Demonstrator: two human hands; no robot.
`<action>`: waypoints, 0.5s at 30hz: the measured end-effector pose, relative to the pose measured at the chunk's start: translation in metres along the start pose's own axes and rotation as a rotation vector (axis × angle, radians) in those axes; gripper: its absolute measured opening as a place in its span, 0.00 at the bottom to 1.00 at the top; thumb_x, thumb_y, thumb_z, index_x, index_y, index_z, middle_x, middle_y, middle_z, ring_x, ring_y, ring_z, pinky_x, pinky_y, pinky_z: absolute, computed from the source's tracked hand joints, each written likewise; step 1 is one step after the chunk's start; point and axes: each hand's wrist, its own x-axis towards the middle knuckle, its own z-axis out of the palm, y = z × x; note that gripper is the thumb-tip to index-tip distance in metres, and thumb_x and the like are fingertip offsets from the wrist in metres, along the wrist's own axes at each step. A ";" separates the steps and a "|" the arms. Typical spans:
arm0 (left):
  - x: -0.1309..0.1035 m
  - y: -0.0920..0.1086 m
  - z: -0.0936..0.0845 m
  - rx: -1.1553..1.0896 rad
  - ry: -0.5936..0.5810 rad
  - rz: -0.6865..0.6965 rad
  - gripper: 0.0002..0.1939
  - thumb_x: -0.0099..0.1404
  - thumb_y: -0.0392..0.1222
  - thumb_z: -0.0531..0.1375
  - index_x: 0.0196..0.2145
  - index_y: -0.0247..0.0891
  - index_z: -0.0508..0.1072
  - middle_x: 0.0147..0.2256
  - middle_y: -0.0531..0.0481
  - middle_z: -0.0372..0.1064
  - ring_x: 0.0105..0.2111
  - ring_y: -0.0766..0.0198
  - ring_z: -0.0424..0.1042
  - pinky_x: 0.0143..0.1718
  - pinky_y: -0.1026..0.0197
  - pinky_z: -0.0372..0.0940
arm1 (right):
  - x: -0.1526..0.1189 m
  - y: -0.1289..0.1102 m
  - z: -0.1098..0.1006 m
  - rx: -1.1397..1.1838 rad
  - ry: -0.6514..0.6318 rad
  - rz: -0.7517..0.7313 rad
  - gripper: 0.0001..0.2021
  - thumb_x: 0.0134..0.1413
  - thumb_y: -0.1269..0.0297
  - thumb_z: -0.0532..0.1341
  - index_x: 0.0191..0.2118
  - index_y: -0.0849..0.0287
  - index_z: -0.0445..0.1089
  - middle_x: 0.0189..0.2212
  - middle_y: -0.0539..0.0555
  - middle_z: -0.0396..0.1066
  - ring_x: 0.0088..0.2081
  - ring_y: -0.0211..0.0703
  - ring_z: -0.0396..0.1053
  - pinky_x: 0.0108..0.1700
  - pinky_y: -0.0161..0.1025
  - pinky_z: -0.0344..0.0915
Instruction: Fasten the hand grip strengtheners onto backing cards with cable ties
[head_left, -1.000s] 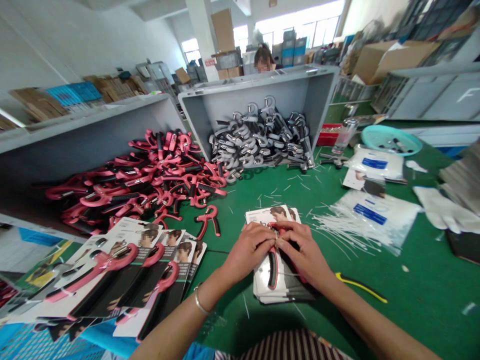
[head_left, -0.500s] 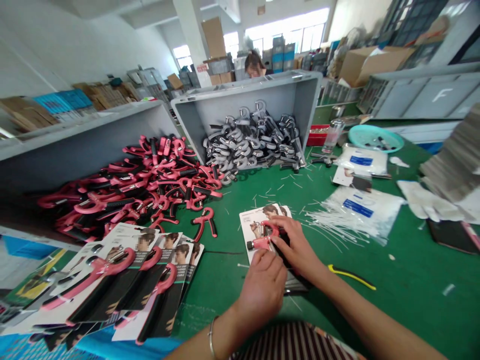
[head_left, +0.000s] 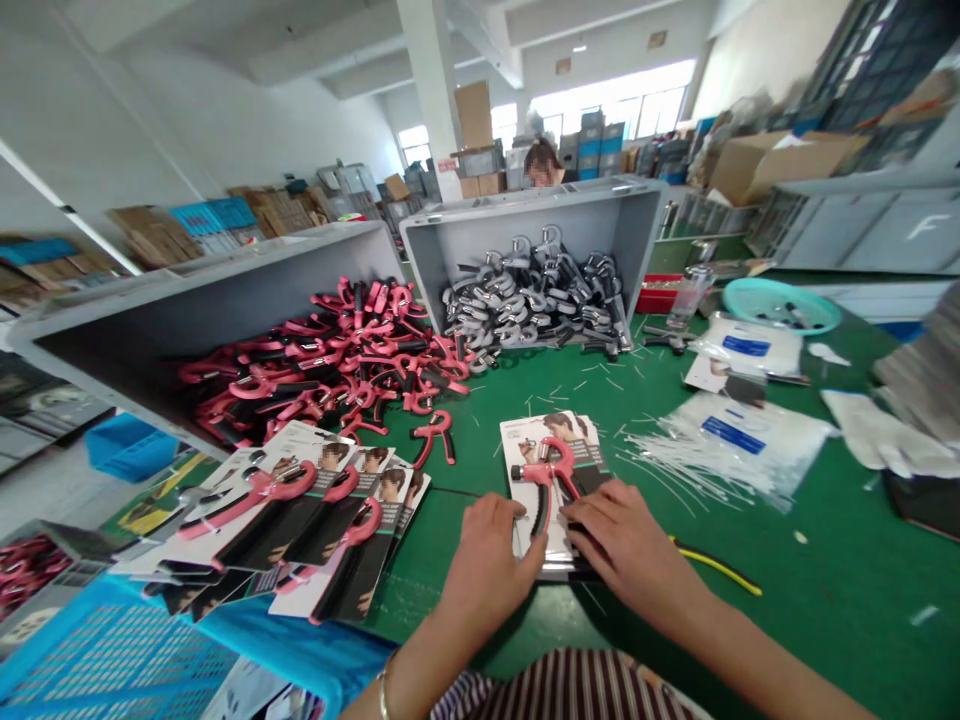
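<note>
Fingers of the left hand lie spread and relaxed along the left side of the card stack; those of the right hand curl over its right side, whether pinching I cannot tell. Between them, the pink hand grip lies on the stack, near the tabletop's front edge. Uneven sideways pressure could skew it.
</note>
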 end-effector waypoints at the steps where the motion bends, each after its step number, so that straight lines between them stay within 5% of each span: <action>1: 0.001 0.001 0.000 -0.006 0.005 0.001 0.09 0.63 0.41 0.61 0.40 0.36 0.71 0.40 0.43 0.68 0.44 0.51 0.68 0.47 0.48 0.64 | 0.002 -0.005 0.003 -0.085 -0.006 -0.013 0.06 0.63 0.67 0.58 0.40 0.56 0.72 0.36 0.58 0.73 0.41 0.53 0.63 0.45 0.51 0.60; 6: 0.003 -0.006 -0.013 -0.066 -0.018 0.061 0.06 0.67 0.40 0.57 0.40 0.38 0.73 0.36 0.45 0.71 0.40 0.55 0.71 0.45 0.51 0.66 | 0.021 -0.017 0.007 -0.276 -0.011 -0.050 0.08 0.61 0.73 0.58 0.32 0.59 0.72 0.33 0.60 0.72 0.40 0.55 0.63 0.42 0.51 0.60; 10: 0.003 -0.023 -0.022 -0.197 -0.019 0.166 0.12 0.70 0.34 0.52 0.45 0.40 0.74 0.41 0.46 0.75 0.43 0.59 0.74 0.47 0.56 0.68 | 0.023 -0.013 0.002 0.032 -0.018 -0.037 0.06 0.62 0.70 0.59 0.37 0.54 0.73 0.35 0.54 0.74 0.43 0.52 0.65 0.46 0.48 0.60; 15: 0.009 -0.019 -0.007 -0.262 0.104 0.229 0.12 0.70 0.34 0.55 0.49 0.39 0.73 0.42 0.46 0.76 0.42 0.58 0.73 0.46 0.56 0.67 | 0.022 -0.008 0.009 0.256 0.018 0.033 0.03 0.62 0.68 0.61 0.38 0.53 0.72 0.36 0.51 0.74 0.43 0.49 0.66 0.48 0.47 0.61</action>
